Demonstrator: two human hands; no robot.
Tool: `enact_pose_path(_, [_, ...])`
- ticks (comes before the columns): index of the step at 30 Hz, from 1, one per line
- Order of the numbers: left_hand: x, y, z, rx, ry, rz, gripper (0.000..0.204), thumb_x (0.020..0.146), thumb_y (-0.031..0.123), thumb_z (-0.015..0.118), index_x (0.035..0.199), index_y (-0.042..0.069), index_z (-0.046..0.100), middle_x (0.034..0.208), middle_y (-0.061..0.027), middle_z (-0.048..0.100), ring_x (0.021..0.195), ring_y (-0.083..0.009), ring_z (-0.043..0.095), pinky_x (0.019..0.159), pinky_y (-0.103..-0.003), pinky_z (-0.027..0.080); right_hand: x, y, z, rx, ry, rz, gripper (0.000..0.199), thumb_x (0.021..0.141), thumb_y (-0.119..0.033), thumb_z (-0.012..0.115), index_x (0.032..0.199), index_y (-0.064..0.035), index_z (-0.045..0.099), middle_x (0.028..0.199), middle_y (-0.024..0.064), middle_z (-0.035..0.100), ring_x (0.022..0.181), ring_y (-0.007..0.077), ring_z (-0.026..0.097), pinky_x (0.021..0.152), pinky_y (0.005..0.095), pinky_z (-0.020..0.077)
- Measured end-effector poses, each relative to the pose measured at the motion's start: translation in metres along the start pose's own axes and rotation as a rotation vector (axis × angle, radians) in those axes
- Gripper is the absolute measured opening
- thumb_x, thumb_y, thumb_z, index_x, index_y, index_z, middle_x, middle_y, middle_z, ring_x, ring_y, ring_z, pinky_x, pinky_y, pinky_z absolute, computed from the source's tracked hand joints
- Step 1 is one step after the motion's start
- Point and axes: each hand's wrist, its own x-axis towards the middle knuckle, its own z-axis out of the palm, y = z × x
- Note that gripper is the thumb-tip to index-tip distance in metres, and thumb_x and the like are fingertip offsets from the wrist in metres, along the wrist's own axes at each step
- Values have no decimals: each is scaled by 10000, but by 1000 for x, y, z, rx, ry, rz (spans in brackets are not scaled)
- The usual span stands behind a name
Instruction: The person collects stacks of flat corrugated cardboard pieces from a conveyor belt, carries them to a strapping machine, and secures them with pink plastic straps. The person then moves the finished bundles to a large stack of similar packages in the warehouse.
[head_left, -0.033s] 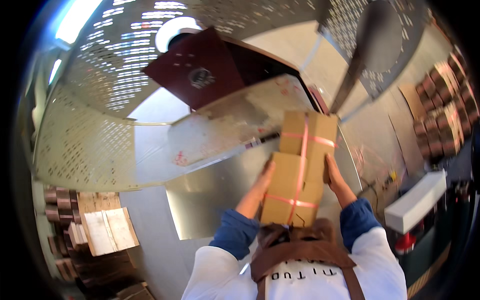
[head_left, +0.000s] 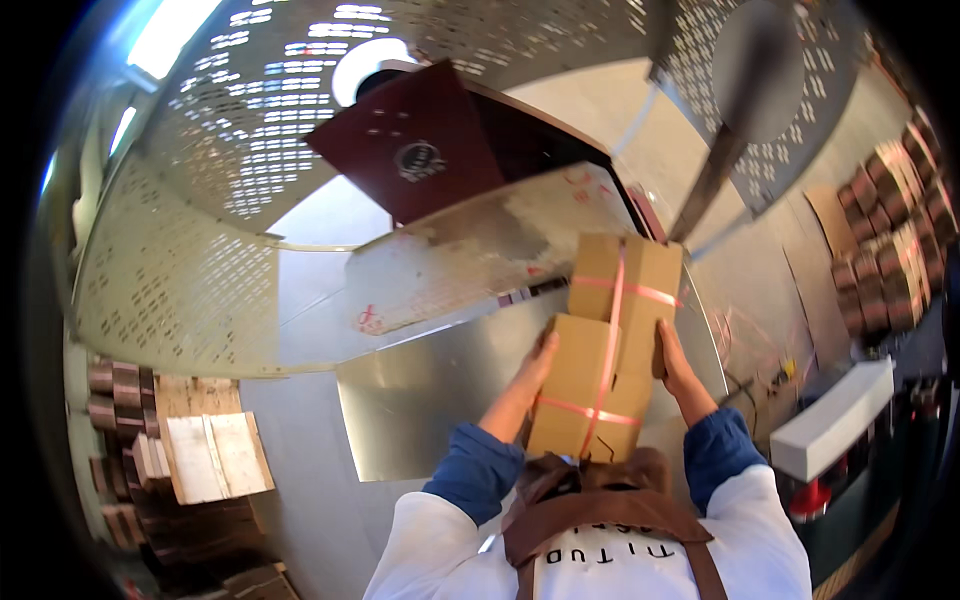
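A bundle of brown cardboard boxes (head_left: 575, 365), tied crosswise with pink strapping, is held between my two palms close in front of my chest. My left hand (head_left: 538, 362) presses on its left side, and my right hand (head_left: 675, 362) on its right side. Both hands grip the bundle from the sides; part of the fingers is hidden against the cardboard. Below and beyond it is a metal work surface (head_left: 430, 400), with the steel-edged panel of a machine (head_left: 480, 255) at its far side.
A dark red machine cover (head_left: 410, 150) stands beyond the panel. On the left, a white-topped carton (head_left: 210, 455) sits among stacked brown boxes (head_left: 125, 400). Strapped box bundles (head_left: 885, 270) are piled at the far right. A long white block (head_left: 835, 415) lies at the right, above a red knob (head_left: 810, 500).
The surroundings and the bundle sit slightly shifted in the picture, the bundle a little lower and to the right. Both hands keep the same hold on it.
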Motion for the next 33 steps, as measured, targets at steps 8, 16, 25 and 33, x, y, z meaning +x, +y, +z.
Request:
enact_pose_path(8, [-86, 6, -103, -255, 60, -54, 627, 963, 502, 453, 1414, 72, 386, 1360, -72, 484, 1220, -177, 468, 988, -337, 417, -1, 51, 105, -183, -51, 129, 653, 955, -523, 451, 1446, -126, 285, 1365, 72, 458, 1230, 203, 461, 982, 352, 422])
enact_pose_path(16, [-226, -41, -337, -432, 340, -1, 583, 967, 519, 412, 1358, 90, 462, 1298, -72, 551, 1144, -191, 542, 940, -351, 466, -6, 179, 364, -363, -297, 123, 614, 956, -498, 464, 1411, -104, 342, 1328, 80, 486, 1183, 201, 486, 976, 346, 423])
enact_pose_path(25, [-347, -72, -508, -546, 527, -1, 603, 964, 509, 421, 1358, 52, 439, 1299, -90, 534, 1142, -204, 530, 938, -367, 454, -36, 288, 556, -480, -595, 151, 703, 944, -518, 468, 1478, -131, 223, 1373, 107, 451, 1208, 222, 470, 990, 357, 401])
enact_pose_path(33, [-343, -55, -497, 40, 818, 35, 702, 907, 419, 573, 1396, -27, 341, 1345, -204, 475, 1241, -298, 461, 1013, -389, 389, -50, 256, 467, -767, -491, 462, 664, 926, -615, 408, 1381, -132, 399, 1278, 129, 530, 1102, 252, 552, 819, 407, 469])
